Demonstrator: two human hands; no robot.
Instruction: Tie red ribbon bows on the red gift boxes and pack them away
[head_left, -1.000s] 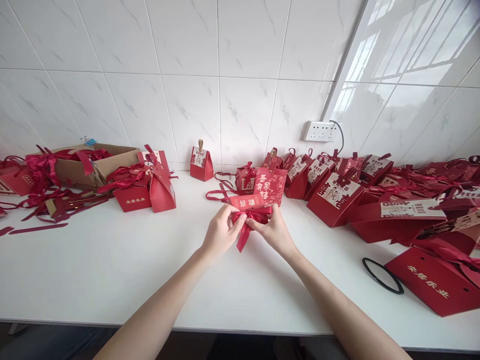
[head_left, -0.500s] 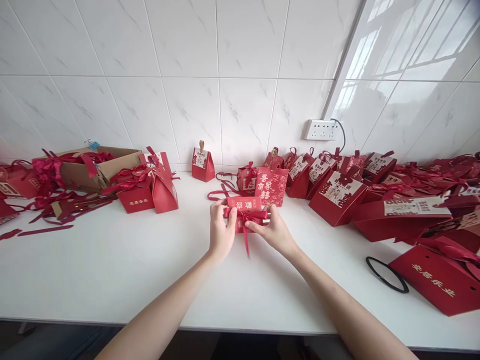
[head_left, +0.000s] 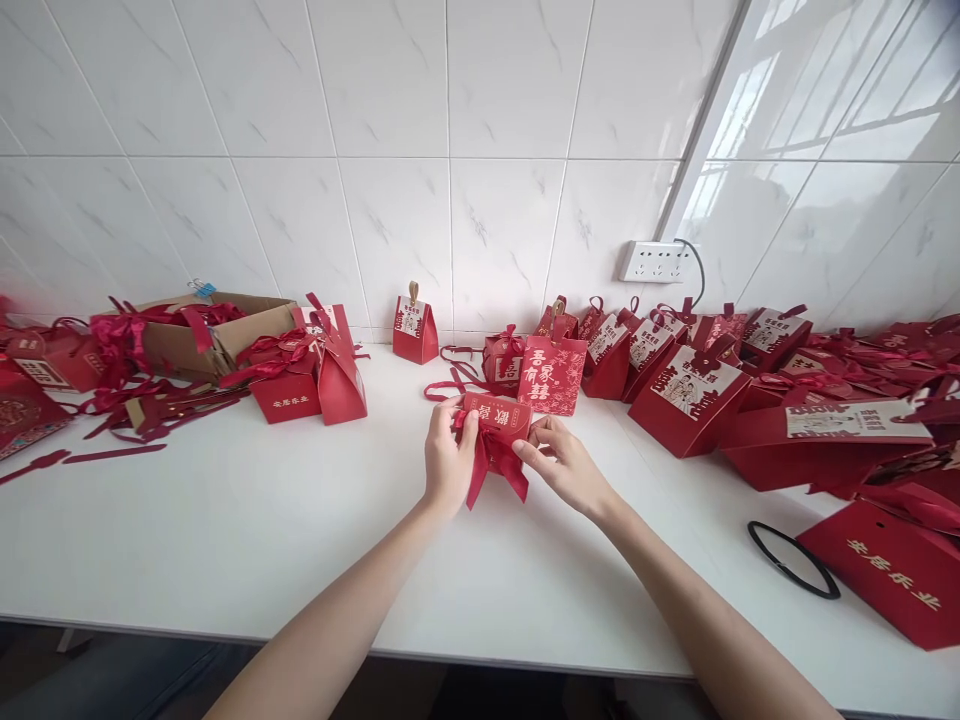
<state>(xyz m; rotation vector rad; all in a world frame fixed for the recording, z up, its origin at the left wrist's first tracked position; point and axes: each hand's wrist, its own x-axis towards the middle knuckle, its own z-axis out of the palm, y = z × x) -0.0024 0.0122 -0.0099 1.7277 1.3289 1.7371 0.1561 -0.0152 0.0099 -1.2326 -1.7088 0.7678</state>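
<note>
A small red gift box [head_left: 499, 408] with gold lettering is between my hands above the white table [head_left: 300, 540]. A dark red satin ribbon [head_left: 516, 482] is tied across its front, its two tails hanging down. My left hand [head_left: 450, 455] is closed on the box's left side, thumb pressed over the ribbon. My right hand [head_left: 566, 465] is at the right side, fingers curled, with the thumb on the ribbon near the box's edge. Just behind stand a red floral box [head_left: 553, 375] and a small ribboned box [head_left: 502, 360].
Many red gift boxes [head_left: 686, 395] crowd the right side. A black ring-shaped band [head_left: 793, 560] lies before them. On the left are a cardboard box [head_left: 255, 320] of ribbons, loose ribbons [head_left: 112, 455] and red boxes [head_left: 285, 395]. A power strip [head_left: 656, 262] is on the tiled wall.
The bow's loops, spread sideways between my fingers before, now sit lower, and two wide tails hang apart. My right hand has shifted slightly outward. The view has turned a little left.
</note>
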